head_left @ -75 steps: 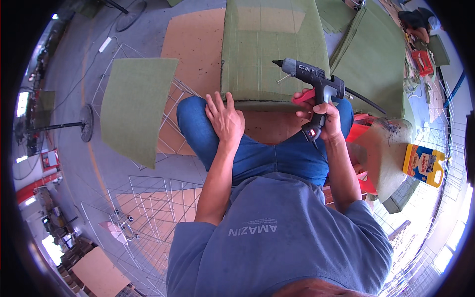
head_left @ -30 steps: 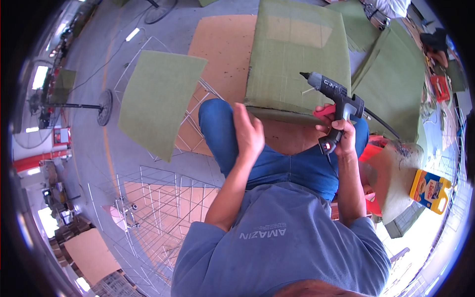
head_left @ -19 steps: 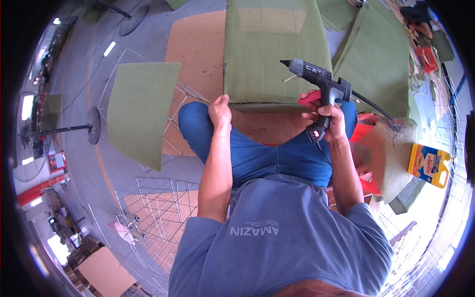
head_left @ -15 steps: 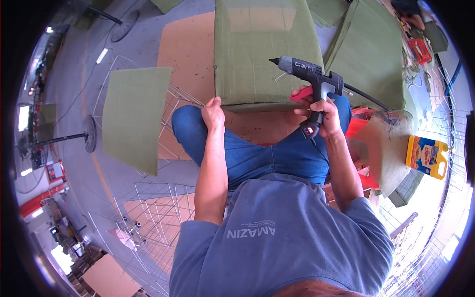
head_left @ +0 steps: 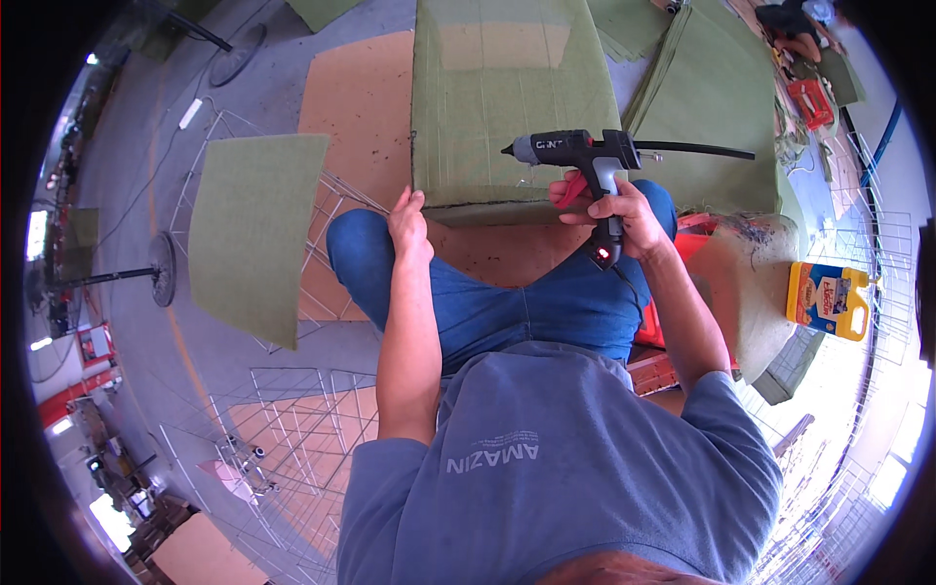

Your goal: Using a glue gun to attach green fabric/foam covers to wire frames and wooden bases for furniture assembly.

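A black and grey hot glue gun [head_left: 565, 148] with a red trigger is in my right hand [head_left: 624, 214], my fingers wrapped round its handle. Its nozzle points left, over a large green cloth-covered panel [head_left: 507, 127] lying before my knees. A long black glue stick [head_left: 697, 149] sticks out behind the gun. My left hand [head_left: 409, 229] is at the panel's near left corner, thumb and fingers closed at its edge; the exact contact is partly hidden.
Brown board [head_left: 356, 107] lies under the panel. A loose green sheet [head_left: 255, 239] rests on a wire frame to the left. Green sheets [head_left: 712, 136] are stacked at right, near a yellow jug [head_left: 829, 300]. Another person [head_left: 801, 27] is at the far right.
The glue gun has come left and nearer to me, and its body is now more level. My left hand stays by the panel's corner. The whole view has shifted slightly.
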Demonstrator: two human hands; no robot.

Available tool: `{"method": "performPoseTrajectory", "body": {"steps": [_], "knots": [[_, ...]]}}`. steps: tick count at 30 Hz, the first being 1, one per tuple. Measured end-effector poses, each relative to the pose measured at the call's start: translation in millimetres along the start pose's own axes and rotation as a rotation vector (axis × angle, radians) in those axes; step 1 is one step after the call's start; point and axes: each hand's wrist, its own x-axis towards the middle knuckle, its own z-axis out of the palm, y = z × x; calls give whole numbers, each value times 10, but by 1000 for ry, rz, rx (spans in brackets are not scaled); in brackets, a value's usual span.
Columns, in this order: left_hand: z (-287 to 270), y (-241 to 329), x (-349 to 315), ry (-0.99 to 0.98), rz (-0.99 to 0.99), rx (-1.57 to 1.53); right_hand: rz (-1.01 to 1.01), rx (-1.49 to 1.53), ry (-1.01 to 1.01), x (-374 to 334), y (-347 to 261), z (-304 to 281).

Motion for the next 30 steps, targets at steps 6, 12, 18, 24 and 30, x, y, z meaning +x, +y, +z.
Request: {"method": "performPoseTrajectory", "body": {"steps": [6,12,18,24,30], "knots": [[-117,-43,166,-179,18,147,64,-76,-31,41,-50,-23],[67,-106,-436,106,526,758,184,-117,-58,110,-126,-74],[151,-142,-853,-212,1007,1142,328,-218,-132,277,-282,-136],[152,-124,-882,-202,1005,1217,414,-297,-171,476,-392,-151],[163,-151,-890,-208,996,1209,429,-419,-166,640,-425,-149]]}}
